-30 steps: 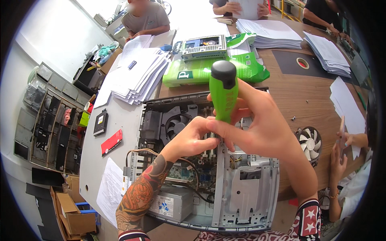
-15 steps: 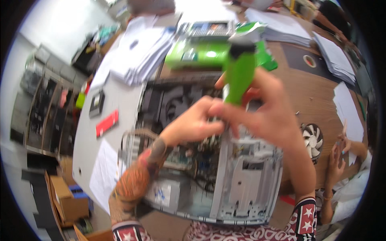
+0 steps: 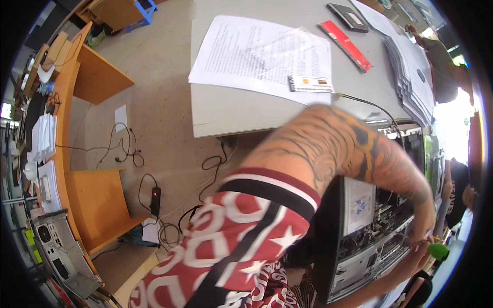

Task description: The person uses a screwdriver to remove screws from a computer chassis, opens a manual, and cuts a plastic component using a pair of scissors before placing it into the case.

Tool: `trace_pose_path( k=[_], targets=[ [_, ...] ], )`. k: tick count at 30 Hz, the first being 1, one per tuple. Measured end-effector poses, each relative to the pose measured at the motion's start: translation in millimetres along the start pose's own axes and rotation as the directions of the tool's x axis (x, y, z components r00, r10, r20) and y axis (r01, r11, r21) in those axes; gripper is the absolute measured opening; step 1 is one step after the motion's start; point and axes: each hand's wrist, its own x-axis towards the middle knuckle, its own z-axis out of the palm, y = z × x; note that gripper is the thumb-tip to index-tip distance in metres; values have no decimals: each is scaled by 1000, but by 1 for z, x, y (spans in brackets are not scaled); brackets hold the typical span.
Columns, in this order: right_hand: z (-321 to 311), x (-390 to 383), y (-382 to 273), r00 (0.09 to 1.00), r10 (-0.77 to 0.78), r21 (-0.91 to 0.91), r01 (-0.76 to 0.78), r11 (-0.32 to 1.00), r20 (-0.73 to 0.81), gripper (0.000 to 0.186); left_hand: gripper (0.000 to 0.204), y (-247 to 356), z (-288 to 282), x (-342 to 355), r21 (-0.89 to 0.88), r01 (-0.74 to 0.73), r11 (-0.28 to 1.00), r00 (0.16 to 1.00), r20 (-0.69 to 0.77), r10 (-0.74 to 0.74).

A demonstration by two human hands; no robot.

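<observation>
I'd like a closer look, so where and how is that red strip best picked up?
Probably from above, pinching both long edges near the end away from the black box: the red strip is narrow, lies flat, and has bare grey table around that end.

Left elbow (image 3: pixel 324 126) bent, left hand (image 3: pixel 424 222) sits near right hand (image 3: pixel 416 259).

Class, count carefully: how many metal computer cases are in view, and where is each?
2. One open computer case is at the lower right; the other metal case is at the lower left, near the wooden desk. Others may be hidden.
</observation>
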Motion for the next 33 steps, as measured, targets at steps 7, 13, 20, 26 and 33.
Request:
trace_pose_path(
  k=[7, 13, 20, 26, 33],
  targets=[
    [-4, 10, -12, 989, -68, -63, 77, 995, 130, 33, 39, 40, -62, -281, 201, 559, 804, 668, -683, -294],
    [4, 58, 1, 982, -30, -1, 30, 1000, 188, 35, 33, -16, 32, -388, -145, 704, 695, 250, -866, -434],
    [60, 34, -31, 983, -100, -146, 123, 982, 155, 27, 37, 10, 35, -376, 99, 851, 516, 435, -684, -585],
    [65, 37, -52, 991, -91, -382, 122, 916, 100, 29, 32, 7, 30, -361, 87, 870, 485, 413, -666, -621],
    [117, 5, -54, 976, -188, -446, 216, 868, 106, 27, 33, 19, 31, -365, 67, 881, 468, 389, -665, -637]
  ],
)
